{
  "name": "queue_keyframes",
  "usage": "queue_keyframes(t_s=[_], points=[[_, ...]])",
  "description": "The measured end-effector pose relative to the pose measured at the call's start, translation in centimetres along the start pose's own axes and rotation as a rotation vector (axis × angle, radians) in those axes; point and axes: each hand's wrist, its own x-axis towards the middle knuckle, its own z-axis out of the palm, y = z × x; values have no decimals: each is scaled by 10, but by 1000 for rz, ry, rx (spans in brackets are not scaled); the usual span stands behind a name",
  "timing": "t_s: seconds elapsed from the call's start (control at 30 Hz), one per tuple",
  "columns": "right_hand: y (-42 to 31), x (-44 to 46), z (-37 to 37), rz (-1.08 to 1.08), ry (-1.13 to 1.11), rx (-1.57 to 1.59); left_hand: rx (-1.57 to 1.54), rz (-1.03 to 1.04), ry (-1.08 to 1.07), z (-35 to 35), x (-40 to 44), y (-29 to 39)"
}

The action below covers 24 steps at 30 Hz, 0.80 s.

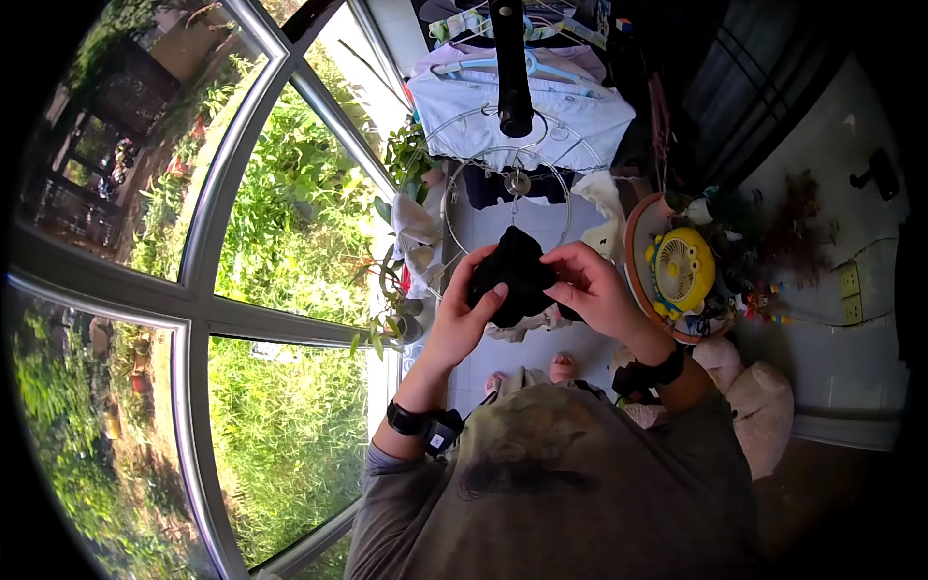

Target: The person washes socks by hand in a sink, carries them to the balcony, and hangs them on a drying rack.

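A small black cloth item [512, 275] is held up in front of my chest, its exact kind hard to make out. My left hand [472, 295] grips its left side, thumb pressed on the front. On the opposite side, my right hand [587, 287] pinches its edge between thumb and fingers. Just above the cloth, a round metal drying rack [518, 184] hangs with clips around its rings. The cloth's top lies right below the rack's hook, but whether a clip holds it I cannot tell. A white cloth [418, 232] hangs on the rack's left side.
Light blue shirts [541, 106] hang on hangers beyond the rack. Large framed windows [198, 304] line the left. At right stand a yellow fan [682, 269] on a round orange-rimmed table [633, 242] and a plush toy [759, 406]. A dark pole [510, 77] hangs overhead.
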Motion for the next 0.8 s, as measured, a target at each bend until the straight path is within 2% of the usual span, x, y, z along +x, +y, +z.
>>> queue_keyframes(t_s=[0.07,0.1,0.17,0.27,0.33,0.5,0.53,0.67,0.8], points=[[0,-1,0,-108,76,-28,-69,-26,46,1,-1,-6],[-12,-3,2,-29,108,62,-71,-27,45,2,-1,-4],[-8,-5,-11,1,77,-30,-519,-109,105,3,0,4],[-19,-9,-17,69,97,-137,-439,-234,27,-4,-5,-1],[-19,-9,-22,-83,220,-260,-406,-261,45,-1,-5,-5],[-27,-12,-32,-86,376,-157,-599,-215,102,-3,1,-20],[-24,-14,-36,-87,375,-160,-638,-192,146,-2,1,-21],[-13,-18,-41,-130,297,-106,-642,-166,95,-5,1,-25],[-27,-20,-16,-108,202,-3,-583,-141,118,6,4,-19]])
